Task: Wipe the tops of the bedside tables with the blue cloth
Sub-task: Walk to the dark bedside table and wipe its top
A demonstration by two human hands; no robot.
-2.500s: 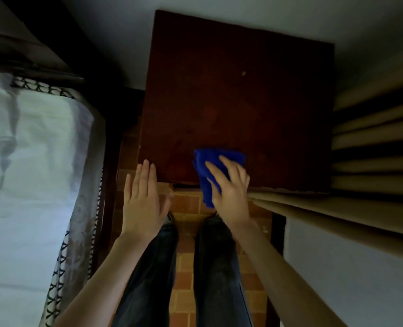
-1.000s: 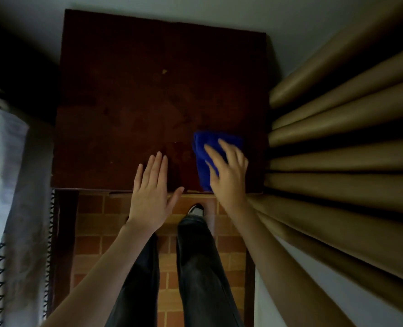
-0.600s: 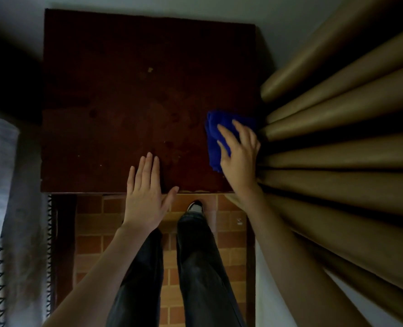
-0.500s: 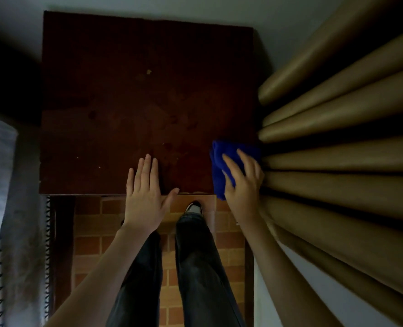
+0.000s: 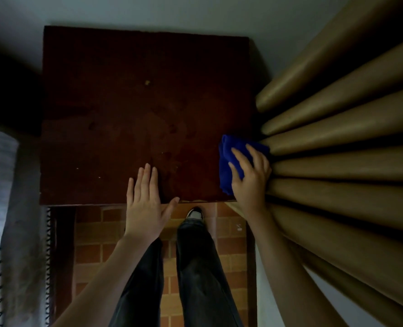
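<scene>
While the left hand [image 5: 145, 204] lies flat on the near edge of the bench [image 5: 124, 102], fingers together and thumb out, the right hand [image 5: 250, 182] presses spread fingers onto the blue cloth [image 5: 226, 156] at the bench's right edge, touching the curtain [image 5: 337, 161].

Dim, shadowy, wide-angle edge distortion

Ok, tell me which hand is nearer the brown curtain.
Right. The right hand presses the blue cloth at the bedside table top's right edge, close against the curtain folds. The left hand lies flat on the near edge, well left of it.
</scene>
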